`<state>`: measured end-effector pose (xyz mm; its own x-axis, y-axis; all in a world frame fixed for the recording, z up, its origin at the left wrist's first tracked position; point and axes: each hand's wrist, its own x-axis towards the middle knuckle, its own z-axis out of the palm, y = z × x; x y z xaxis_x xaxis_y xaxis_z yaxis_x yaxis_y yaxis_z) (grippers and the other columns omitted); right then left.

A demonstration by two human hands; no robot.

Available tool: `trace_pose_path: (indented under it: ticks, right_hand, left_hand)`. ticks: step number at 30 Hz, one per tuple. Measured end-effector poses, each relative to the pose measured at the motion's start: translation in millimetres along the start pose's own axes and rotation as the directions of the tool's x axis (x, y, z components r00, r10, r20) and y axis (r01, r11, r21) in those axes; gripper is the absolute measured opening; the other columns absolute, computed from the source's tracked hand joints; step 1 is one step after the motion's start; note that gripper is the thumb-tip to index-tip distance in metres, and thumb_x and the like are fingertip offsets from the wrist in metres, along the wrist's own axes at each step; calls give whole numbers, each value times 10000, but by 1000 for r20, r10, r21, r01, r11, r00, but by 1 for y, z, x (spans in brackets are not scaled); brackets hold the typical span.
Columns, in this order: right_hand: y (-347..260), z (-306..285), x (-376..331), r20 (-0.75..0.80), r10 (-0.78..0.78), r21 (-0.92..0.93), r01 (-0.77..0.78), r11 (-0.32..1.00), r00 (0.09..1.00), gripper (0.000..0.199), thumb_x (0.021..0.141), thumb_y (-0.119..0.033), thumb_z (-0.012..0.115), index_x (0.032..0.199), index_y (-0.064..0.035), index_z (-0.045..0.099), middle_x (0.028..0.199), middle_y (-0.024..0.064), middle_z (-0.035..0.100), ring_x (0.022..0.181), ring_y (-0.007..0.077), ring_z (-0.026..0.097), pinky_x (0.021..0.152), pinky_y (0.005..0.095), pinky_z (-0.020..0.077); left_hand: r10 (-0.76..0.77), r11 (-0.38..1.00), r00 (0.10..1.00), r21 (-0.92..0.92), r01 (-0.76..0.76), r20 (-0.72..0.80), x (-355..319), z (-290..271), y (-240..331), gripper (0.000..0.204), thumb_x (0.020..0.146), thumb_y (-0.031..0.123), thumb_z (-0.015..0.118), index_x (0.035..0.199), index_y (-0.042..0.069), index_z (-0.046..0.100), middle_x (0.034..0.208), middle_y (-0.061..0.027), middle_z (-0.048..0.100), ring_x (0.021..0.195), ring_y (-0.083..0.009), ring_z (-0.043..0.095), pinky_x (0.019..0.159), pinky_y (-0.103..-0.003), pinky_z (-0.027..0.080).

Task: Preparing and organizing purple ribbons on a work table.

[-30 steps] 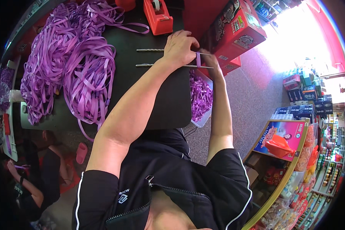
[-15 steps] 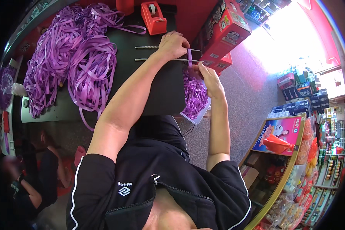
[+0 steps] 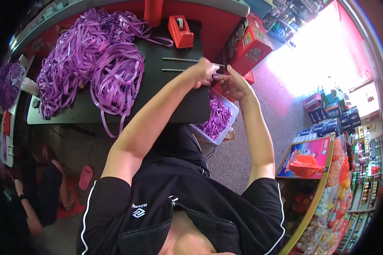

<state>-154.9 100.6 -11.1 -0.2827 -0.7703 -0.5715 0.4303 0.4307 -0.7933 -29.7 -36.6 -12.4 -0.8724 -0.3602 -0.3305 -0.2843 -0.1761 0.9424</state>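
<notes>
Two slim metal rods lie side by side on the black table, their right ends reaching past its edge. My left hand is closed at these ends, gripping a purple ribbon of which only a short bit shows. Close beside it, my right hand has its fingers curled on the same ribbon, with the thumb raised. Below both hands, a pale plastic bin holds many short purple ribbon pieces. A big tangled heap of purple ribbon covers the table's left side.
A red tape dispenser stands at the table's back. Red boxes are stacked beyond my right hand. A glass display case with packaged goods is at the right. Another person sits at the lower left, near a pink slipper.
The ribbon strip that crossed both rods now shows only as a short bit between my fingers. My hands have come together, the left moving down, and the bin is more exposed.
</notes>
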Motion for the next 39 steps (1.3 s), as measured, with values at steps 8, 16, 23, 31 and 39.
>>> trace_pose_path:
  ticks: [8, 16, 23, 31, 39]
  right_hand:
    - [11, -1, -5, -15, -69, -9, 69, 998, 998, 595, 884, -644, 423, 918, -104, 673, 675, -71, 547, 581, 82, 470, 514, 246, 330]
    - [-39, 28, -21, -334, -803, -470, 651, 596, 494, 276, 901, -291, 578, 982, -61, 707, 742, -46, 591, 606, 44, 460, 516, 228, 345]
    - [-131, 74, 98, -125, -785, -783, 426, 454, 607, 318, 861, -305, 599, 998, -42, 715, 810, 68, 669, 709, 101, 546, 681, 241, 413]
    - [-151, 99, 159, -127, -451, -667, 260, 698, 884, 316, 806, -404, 666, 846, -96, 722, 737, -12, 652, 640, 79, 529, 632, 248, 377]
    - [-158, 102, 137, -266, -271, -708, 3, 706, 925, 271, 734, -464, 706, 739, -194, 680, 640, -102, 570, 483, 47, 296, 471, 240, 167]
  left_hand:
    - [43, 449, 958, -862, 235, 284, -13, 4, 3, 682, 940, 451, 413, 1463, 232, 34, 1363, -313, 302, 1079, -501, 482, 982, -606, 249]
    - [184, 465, 967, -882, 72, 175, -31, 11, 4, 989, 803, 692, 467, 1485, 236, -86, 1496, -270, -161, 1390, -408, -108, 1087, -530, -95]
    - [206, 477, 965, -878, 44, 160, -25, 23, 3, 1049, 773, 743, 455, 1492, 164, -43, 1521, -124, -236, 1386, -247, -263, 1087, -442, -172]
    - [326, 311, 926, -947, 83, 189, -26, 23, 0, 582, 914, 587, 396, 1277, 138, 474, 1185, -89, 572, 1088, -244, 546, 933, -469, 426]
    - [347, 283, 924, -957, 61, 162, -13, 31, -1, 543, 940, 568, 335, 1208, 130, 512, 1094, -82, 607, 1018, -225, 583, 912, -439, 447]
